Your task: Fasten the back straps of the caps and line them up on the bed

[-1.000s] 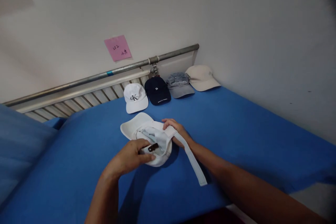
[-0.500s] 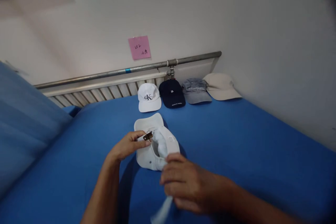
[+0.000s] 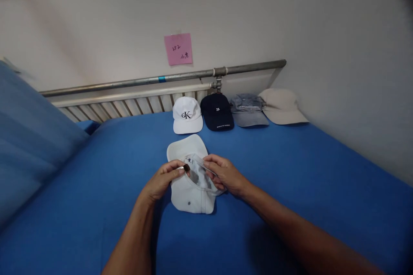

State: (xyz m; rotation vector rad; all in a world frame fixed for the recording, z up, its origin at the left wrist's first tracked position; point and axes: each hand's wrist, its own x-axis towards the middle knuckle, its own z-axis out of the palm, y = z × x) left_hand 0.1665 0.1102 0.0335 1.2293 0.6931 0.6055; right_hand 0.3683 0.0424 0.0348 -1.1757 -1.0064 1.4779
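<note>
A white cap (image 3: 190, 195) lies on the blue bed sheet (image 3: 290, 172) in front of me, its brim pointing away and its back opening facing up. My left hand (image 3: 164, 178) pinches the cap's small metal strap buckle (image 3: 186, 167) at the left edge of the opening. Across from it, my right hand (image 3: 224, 174) grips the right edge of the opening, fingers closed on the strap there. Both hands hold the cap between them.
Several caps sit in a row against the wall: white with a logo (image 3: 187, 115), navy (image 3: 217, 111), grey (image 3: 248, 109), beige (image 3: 282, 106). A metal rail (image 3: 161, 79) and slatted frame run behind them. A pink note (image 3: 178, 49) is stuck on the wall. Blue bedding (image 3: 29, 137) rises at left.
My right hand came back from near the camera to the cap's right edge. The long strap that hung loose a second ago is drawn in at the cap's opening.
</note>
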